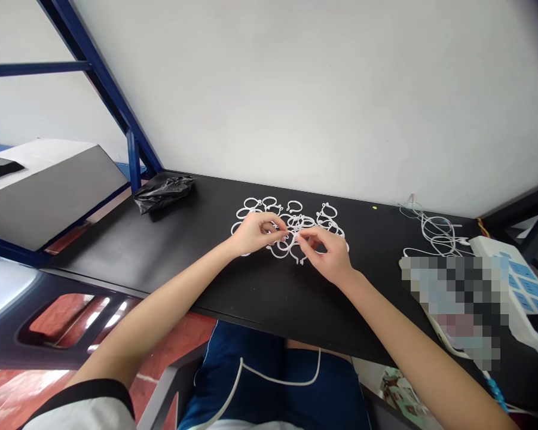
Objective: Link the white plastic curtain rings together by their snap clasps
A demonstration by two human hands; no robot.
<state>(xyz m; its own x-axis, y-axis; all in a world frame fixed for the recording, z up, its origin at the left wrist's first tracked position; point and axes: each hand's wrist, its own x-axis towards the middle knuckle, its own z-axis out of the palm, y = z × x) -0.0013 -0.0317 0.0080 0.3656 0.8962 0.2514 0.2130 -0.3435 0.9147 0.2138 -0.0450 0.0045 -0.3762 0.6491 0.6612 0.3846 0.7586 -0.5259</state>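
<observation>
Several thin white rings (pixel 295 202), with small knobs at their open ends, lie in a loose cluster on the black desk (pixel 251 292). Above the middle of this cluster, my left hand (pixel 259 232) has its thumb and forefinger pinched together. Facing it from the right, my right hand (pixel 326 254) is also in a pinch, its fingertips on a white ring. The two sets of fingertips almost meet. My fingers partly cover the piece between them, so I cannot make out whether both hands grip the same ring.
A crumpled black plastic bag (pixel 165 192) lies at the desk's far left. To the right are tangled white cables (pixel 439 236), a blurred-out phone-like item (pixel 457 304) and a white power strip (pixel 511 286). Blue metal framing (pixel 112 89) rises at left, and a pale wall (pixel 323 101) stands behind.
</observation>
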